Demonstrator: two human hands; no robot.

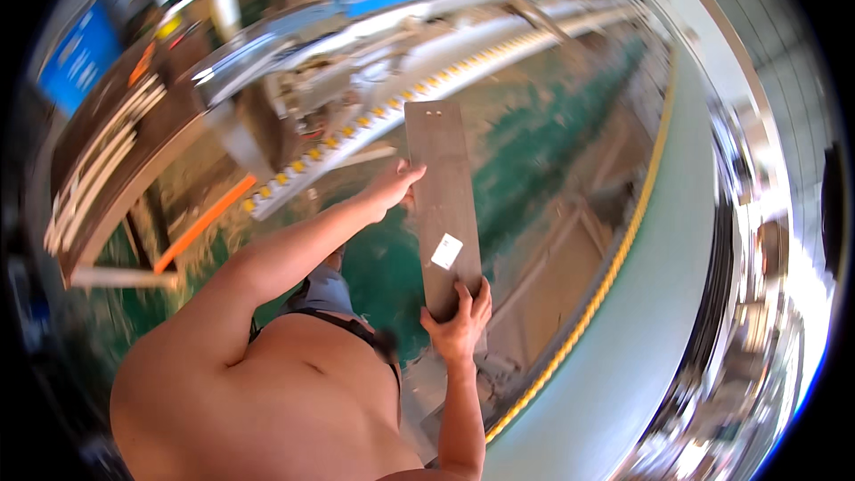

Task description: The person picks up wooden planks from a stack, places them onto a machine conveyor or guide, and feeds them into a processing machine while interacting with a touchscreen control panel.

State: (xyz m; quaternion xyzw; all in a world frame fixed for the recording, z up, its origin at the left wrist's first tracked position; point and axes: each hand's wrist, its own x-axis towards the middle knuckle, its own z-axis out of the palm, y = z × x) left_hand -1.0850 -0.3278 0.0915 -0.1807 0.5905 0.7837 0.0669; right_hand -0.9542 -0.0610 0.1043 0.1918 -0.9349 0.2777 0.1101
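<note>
A long grey-brown wooden board (pixel 443 174) is held upright in front of me, its length running away from my body. Two small holes show near its far end, and a white paper label (pixel 447 251) sits on its near half. My left hand (pixel 398 187) is closed on the board's left edge, around its middle, with the thumb on the face and the other fingers partly hidden behind. At the near end, my right hand (pixel 459 316) grips the board, thumb on one side and fingers over the right corner.
A machine rail with yellow rollers (pixel 361 126) crosses ahead. On the left stands a brown table (pixel 134 160) with pale strips (pixel 111 147) and an orange bar (pixel 205 224). A long pale-green machine surface with a yellow chain-like edge (pixel 614 258) curves along my right. The floor (pixel 525 160) is worn green.
</note>
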